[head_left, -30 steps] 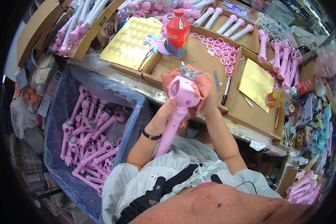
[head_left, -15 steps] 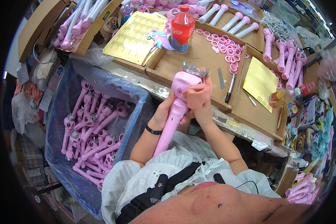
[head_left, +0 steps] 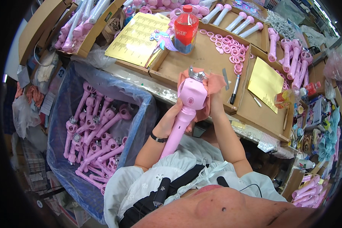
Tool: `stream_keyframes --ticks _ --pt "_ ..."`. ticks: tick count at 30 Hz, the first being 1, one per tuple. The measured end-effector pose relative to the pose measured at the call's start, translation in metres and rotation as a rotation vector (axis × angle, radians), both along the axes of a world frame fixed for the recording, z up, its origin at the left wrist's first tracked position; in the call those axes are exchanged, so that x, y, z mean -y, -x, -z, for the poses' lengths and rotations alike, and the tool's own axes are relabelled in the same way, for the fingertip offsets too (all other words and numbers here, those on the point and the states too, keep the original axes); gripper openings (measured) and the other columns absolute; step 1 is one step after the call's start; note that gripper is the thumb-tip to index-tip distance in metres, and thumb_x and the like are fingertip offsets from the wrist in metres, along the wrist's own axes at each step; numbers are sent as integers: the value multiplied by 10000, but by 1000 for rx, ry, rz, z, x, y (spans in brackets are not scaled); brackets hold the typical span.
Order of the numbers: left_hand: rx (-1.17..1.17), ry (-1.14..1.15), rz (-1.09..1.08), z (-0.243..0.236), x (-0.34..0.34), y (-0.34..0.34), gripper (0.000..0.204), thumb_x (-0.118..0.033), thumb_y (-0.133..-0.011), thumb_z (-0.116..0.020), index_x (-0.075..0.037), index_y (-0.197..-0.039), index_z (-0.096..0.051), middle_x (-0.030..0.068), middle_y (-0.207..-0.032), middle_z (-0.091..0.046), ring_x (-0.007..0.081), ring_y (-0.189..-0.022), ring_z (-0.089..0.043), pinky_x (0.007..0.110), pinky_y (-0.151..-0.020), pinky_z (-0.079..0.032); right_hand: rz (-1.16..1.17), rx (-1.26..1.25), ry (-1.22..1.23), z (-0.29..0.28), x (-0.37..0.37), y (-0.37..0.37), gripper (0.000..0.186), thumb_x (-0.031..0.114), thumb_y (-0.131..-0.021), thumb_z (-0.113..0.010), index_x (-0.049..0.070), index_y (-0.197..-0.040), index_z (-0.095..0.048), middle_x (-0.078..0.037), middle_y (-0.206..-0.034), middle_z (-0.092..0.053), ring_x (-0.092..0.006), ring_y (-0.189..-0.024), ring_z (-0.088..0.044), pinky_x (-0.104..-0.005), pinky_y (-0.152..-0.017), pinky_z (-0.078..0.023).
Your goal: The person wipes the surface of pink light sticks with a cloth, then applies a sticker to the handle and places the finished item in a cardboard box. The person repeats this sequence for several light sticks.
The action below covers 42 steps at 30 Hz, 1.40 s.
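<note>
Several cardboard trays (head_left: 169,69) on table (head_left: 136,84) | blue-lined bin (head_left: 145,104) of wands (head_left: 97,156), left | pink wand (head_left: 184,115) between left hand (head_left: 169,121), gripping its neck, and right hand (head_left: 216,103), holding orange cloth (head_left: 216,84) against its head

Head-worn fisheye, close above, facing down at fingers (head_left: 174,110), workbench (head_left: 139,79).
</note>
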State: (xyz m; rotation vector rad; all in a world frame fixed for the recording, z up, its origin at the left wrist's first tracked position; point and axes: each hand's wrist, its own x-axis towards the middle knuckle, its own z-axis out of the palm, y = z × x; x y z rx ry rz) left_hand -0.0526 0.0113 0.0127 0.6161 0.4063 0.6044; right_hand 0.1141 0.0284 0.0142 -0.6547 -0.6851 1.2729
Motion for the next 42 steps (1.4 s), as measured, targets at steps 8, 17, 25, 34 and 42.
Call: stream_keyframes --ticks 8,17,25,34,42 --pt "-57 -222 -200 9 -3 -14 548 -404 -923 -510 2 -1268 -380 205 -960 -606 224 -751 -661 279 -628 -545 -63 -43 319 7 1 -21 347 215 -873 -577 2 -1144 -531 -67 -959 -628 -112 -789 -607 -230 -635 -493" --pt "-390 -642 -297 -14 3 -10 754 -82 -784 -689 -8 -1356 -205 164 -1055 -564 227 -851 -645 319 -701 -549 -141 2 43 -11 16 -14 543 417 -842 -590 -7 -1169 -496 -94 -1054 -602 -129 -906 -595 -265 -750 -499" --pt "128 -122 2 -2 -9 -9 671 -417 -808 -638 28 -1241 -384 159 -880 -593 219 -610 -623 294 -532 -523 374 338 -84 13 22 21 531 330 -932 -510 -27 -1311 -407 -90 -1093 -591 -149 -939 -598 -271 -789 -496" --pt "31 -169 -2 -6 -7 -6 599 -397 -813 -629 30 -1181 -426 137 -811 -592 203 -591 -609 285 -523 -502 339 212 -242 2 19 16 741 176 -799 -625 -67 -1400 -266 -172 -1366 -422 -197 -1201 -467 -301 -1005 -368" --pt "46 -141 37 -12 -8 -4 557 -300 -836 -614 16 -1234 -385 139 -892 -594 216 -606 -623 305 -520 -517 271 410 -327 -22 30 15 804 79 -782 -565 -35 -1446 -125 -184 -1431 -325 -239 -1265 -409 -323 -1039 -351"
